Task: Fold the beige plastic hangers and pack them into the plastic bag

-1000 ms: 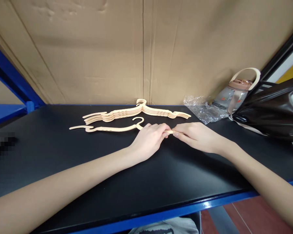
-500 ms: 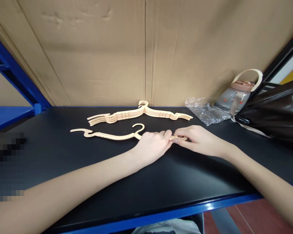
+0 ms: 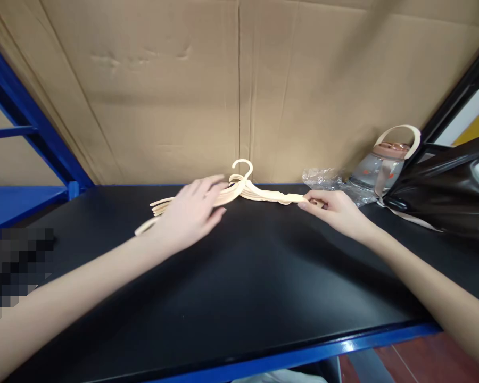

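Note:
A cream-coloured hanger (image 3: pixel 245 169) lies over a stack of matching hangers (image 3: pixel 163 206) at the back of the black tabletop. Its hook points up and away from me. My right hand (image 3: pixel 331 206) pinches the right end of this hanger between thumb and fingers. My left hand (image 3: pixel 193 213) is over the hanger's left arm, fingers stretched out and slightly blurred, thumb apart from them. It hides much of that arm and of the stack below; whether the palm touches them I cannot tell. The hanger's left tip sticks out beside my left wrist.
Behind the black table (image 3: pixel 239 287) stands a cardboard wall (image 3: pixel 151 85). At the back right are crumpled clear plastic (image 3: pixel 323 178), a drinking bottle with a carrying loop (image 3: pixel 377 167) and a dark shiny bag (image 3: pixel 447 186). A blue frame (image 3: pixel 43 117) rises at the left.
The single hanger has moved back from in front of the stack to lie on it. My left hand has shifted left and opened; my right hand has gone slightly right and back.

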